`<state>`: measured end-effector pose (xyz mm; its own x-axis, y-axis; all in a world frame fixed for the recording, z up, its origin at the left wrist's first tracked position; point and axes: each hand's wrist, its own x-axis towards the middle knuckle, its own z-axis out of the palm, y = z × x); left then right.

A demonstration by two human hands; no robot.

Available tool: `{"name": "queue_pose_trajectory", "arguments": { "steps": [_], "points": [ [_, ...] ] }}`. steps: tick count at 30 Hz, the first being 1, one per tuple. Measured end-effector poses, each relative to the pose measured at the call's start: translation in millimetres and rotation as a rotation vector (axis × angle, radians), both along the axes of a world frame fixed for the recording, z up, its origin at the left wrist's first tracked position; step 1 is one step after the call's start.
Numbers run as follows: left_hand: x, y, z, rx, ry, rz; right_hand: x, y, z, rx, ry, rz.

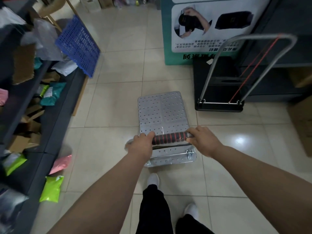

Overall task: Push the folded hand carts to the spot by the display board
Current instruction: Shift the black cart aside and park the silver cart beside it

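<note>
A silver perforated hand cart [163, 112] stands on the tiled floor in front of me. Its handle [169, 138] is wrapped in black and red grip. My left hand [141, 146] is closed on the left end of that handle, and my right hand [203, 141] is closed on the right end. A second cart with a black deck [217, 105] and an upright grey handle [253, 38] with a red cord stands to the right. It is parked against the teal display board [200, 31].
Dark shelving [25, 98] packed with parcels lines the left side. A blue perforated crate [79, 46] leans at its end. Pink and green parcels [52, 188] lie on the floor at lower left. Cardboard boxes [302, 125] and a dark shelf stand right.
</note>
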<state>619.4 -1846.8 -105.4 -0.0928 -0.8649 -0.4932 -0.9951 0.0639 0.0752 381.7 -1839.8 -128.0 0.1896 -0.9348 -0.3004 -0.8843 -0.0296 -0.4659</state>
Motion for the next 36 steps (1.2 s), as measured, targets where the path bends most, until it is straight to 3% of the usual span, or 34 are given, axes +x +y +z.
{"name": "queue_pose_trajectory", "arguments": {
  "steps": [9,16,36],
  "points": [
    [7.2,-17.7,2.4,-0.008,-0.029,-0.034,14.7,6.1,-7.0,-0.015,0.020,-0.055],
    [1.7,-64.7,-8.4,0.073,0.026,-0.077,1.5,-38.3,-6.1,0.066,-0.020,-0.108],
    [38.2,-242.8,-4.3,0.054,-0.065,-0.290,48.7,-169.9,-12.5,-0.012,-0.055,-0.257]
  ]
}}
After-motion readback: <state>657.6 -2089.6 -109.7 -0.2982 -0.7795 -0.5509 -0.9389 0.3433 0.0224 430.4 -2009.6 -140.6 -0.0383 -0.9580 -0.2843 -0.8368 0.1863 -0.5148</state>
